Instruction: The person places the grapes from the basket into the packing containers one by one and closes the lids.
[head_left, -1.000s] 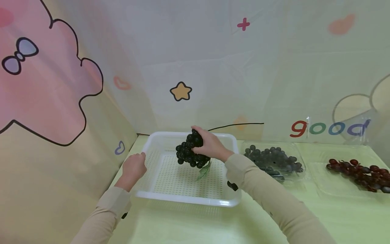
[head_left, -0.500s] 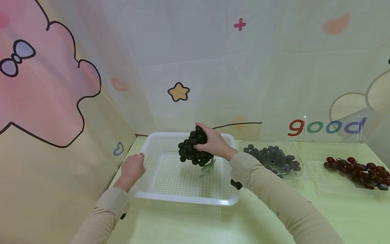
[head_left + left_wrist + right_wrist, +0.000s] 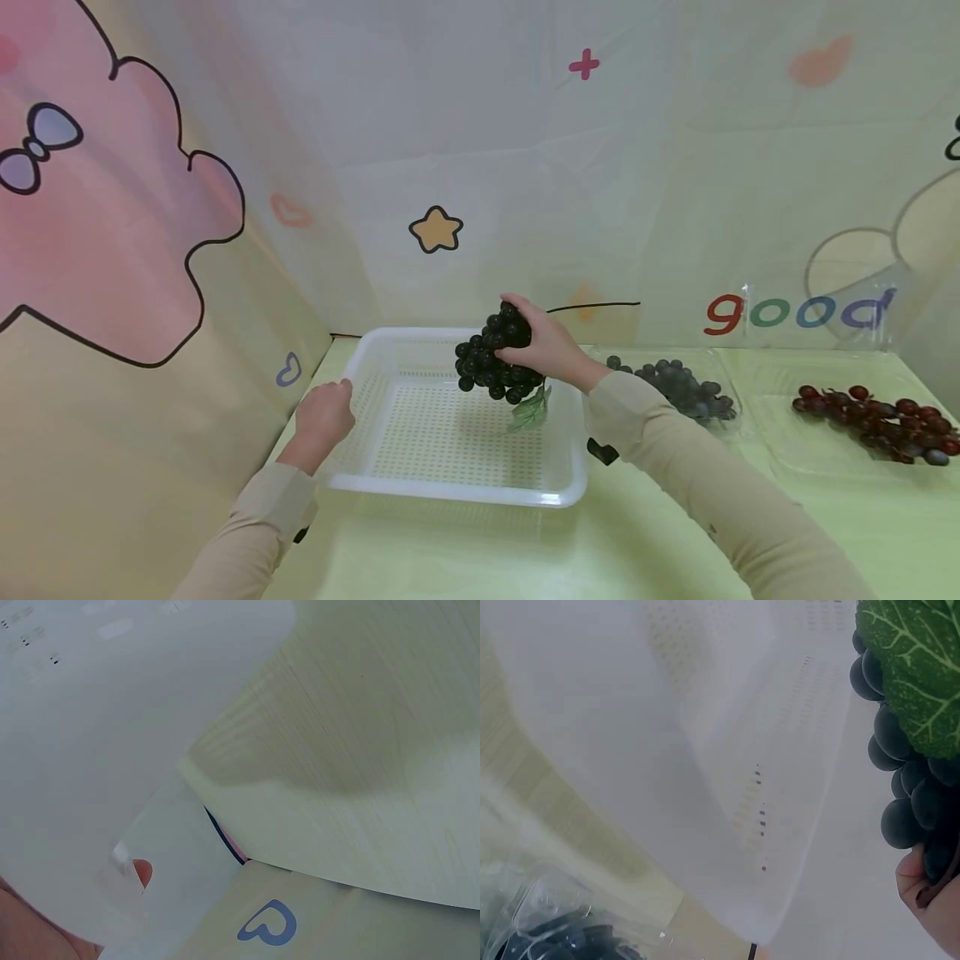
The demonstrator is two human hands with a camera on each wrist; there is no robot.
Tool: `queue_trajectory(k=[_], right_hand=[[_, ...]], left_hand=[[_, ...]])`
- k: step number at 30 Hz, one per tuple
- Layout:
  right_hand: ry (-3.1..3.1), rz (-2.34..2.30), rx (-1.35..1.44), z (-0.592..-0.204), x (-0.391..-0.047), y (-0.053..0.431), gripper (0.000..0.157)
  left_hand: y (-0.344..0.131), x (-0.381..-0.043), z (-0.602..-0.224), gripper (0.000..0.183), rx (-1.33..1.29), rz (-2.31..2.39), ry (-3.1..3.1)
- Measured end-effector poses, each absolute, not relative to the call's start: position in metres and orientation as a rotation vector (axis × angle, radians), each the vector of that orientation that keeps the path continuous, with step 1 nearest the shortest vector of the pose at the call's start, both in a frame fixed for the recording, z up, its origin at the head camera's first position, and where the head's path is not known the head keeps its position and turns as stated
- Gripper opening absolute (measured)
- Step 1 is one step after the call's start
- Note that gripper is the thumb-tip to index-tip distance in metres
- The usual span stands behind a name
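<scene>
In the head view my right hand (image 3: pixel 551 343) grips a bunch of dark grapes (image 3: pixel 495 354) from above and to the right. The bunch hangs over the white perforated basket (image 3: pixel 457 494), above its floor, and a green leaf (image 3: pixel 531 408) dangles from its lower end. The right wrist view has the same leaf (image 3: pixel 919 675) and dark berries close up, with a fingertip at their lower side. On the basket's left rim my left hand (image 3: pixel 324 417) holds on with curled fingers. Only a little of that hand (image 3: pixel 37 930) appears in the left wrist view, beside the basket wall.
Right of the basket stands a clear plastic box with dark grapes (image 3: pixel 675 385), partly covered by my right forearm. Farther right, a bunch of red grapes (image 3: pixel 877 421) lies in another clear tray (image 3: pixel 795 467). A printed cloth wall (image 3: pixel 525 167) rises behind the table.
My right hand has moved to the right and slightly up with the dark grapes, across the basket. My left hand stays on the basket's left rim.
</scene>
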State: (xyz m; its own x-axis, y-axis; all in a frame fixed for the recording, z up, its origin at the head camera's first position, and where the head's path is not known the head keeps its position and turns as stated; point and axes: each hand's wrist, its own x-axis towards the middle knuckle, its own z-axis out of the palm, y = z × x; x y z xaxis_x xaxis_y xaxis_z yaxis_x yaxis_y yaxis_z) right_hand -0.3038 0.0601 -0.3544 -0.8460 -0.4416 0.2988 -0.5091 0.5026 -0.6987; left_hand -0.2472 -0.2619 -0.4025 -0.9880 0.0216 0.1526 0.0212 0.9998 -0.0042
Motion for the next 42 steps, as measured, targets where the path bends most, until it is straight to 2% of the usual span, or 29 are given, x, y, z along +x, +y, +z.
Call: queue_trajectory(k=[21,42], right_hand=[[-2.566,1.322,0.738,-0.343,-0.303,0.113,0.077],[-2.569,1.236,0.6,-0.348,-0.302,0.163,0.077]], left_hand=[[-0.257,-0.244,-0.398,0.011,-0.014,-0.01,-3.011],[-0.259,-0.245,-0.401,0.011,-0.046,0.013,-2.981]])
